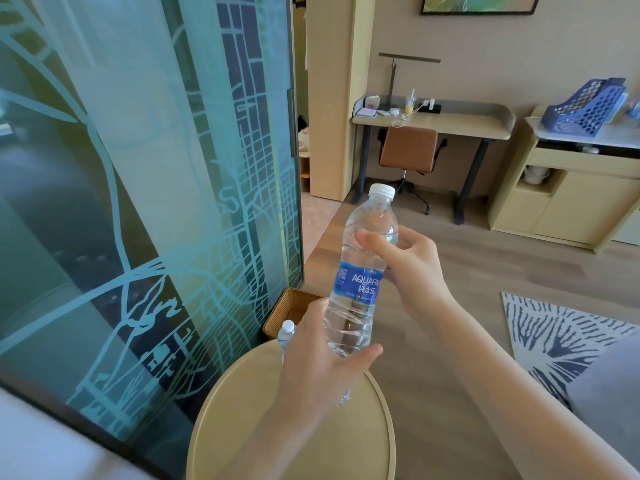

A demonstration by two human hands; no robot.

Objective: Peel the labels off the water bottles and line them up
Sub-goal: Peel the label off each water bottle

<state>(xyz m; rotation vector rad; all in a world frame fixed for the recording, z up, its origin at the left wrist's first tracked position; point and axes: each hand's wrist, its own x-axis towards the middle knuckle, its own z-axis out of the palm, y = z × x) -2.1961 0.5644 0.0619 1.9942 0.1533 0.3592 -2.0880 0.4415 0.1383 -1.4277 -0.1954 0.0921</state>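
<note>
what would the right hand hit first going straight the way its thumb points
The water bottle: the thumb of the right hand seems to touch its clear upper part, above the blue label.

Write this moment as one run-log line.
water bottle: held above round table, label on | left hand: grips lower end | right hand: grips upper part | second bottle: behind left hand

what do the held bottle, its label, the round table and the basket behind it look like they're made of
The bottle: thin clear plastic, glossy; see-through, with ribs and dents. The label: glossy blue printed film, likely plastic, wrapped tight. The round table: smooth matte pale yellow, perhaps painted wood or laminate; no grain shows. The basket: brown woven wicker or rattan, by its weave.
</note>
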